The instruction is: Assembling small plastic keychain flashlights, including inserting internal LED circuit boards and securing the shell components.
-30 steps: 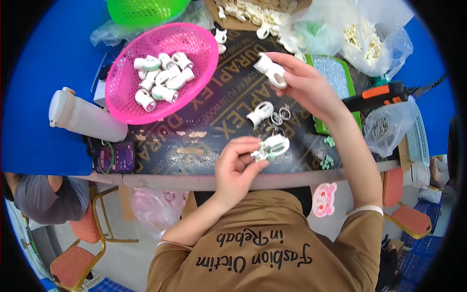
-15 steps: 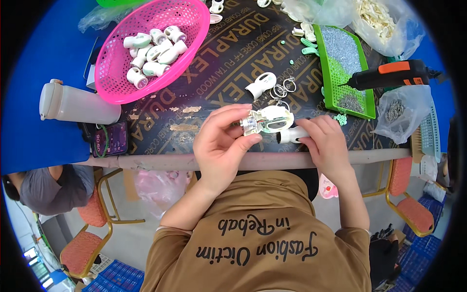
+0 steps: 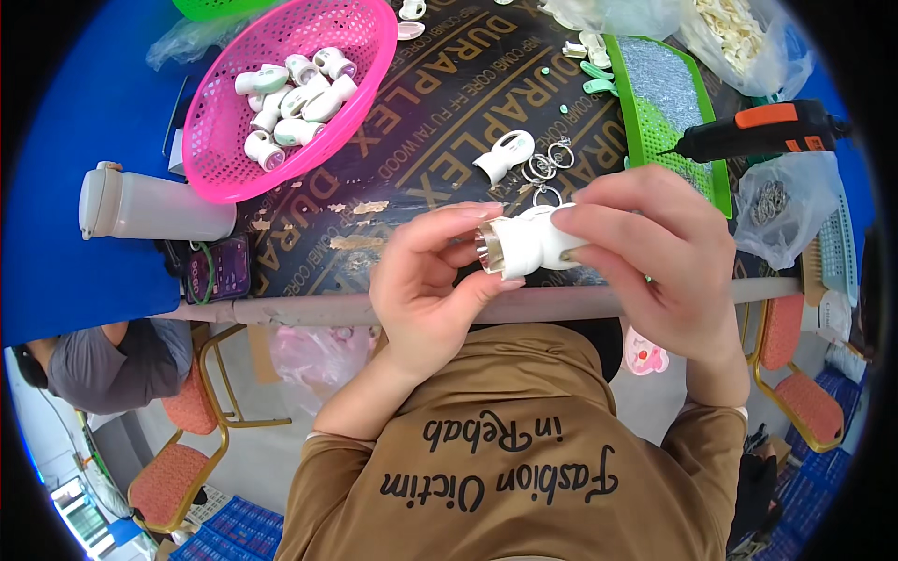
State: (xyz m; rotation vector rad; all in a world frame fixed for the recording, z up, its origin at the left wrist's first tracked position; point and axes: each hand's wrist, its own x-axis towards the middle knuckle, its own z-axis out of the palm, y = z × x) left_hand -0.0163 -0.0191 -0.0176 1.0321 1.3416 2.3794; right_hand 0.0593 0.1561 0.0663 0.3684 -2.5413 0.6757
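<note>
Between my hands, above the table's near edge, is a small white keychain flashlight [image 3: 528,245] with a shiny silver front end facing left. My left hand [image 3: 421,290] is closed on that front end, thumb below and fingers above. The fingers of my right hand [image 3: 659,252] grip a white shell half against the body, covering the inside parts; the far end is hidden under them. A metal ring [image 3: 547,196] sticks out above the flashlight. Just beyond lie a loose white shell piece [image 3: 506,155] and several key rings [image 3: 540,168].
A pink basket [image 3: 382,79] of assembled white flashlights stands at left, near a white tumbler [image 3: 159,206] and a dark device [image 3: 224,269]. At right are a green tray [image 3: 638,126] of small metal parts, a black-orange power screwdriver [image 3: 758,131] and a plastic bag [image 3: 781,220].
My right hand has brought the white shell half up from the right and laid it over the flashlight's exposed inside. My left hand keeps its hold.
</note>
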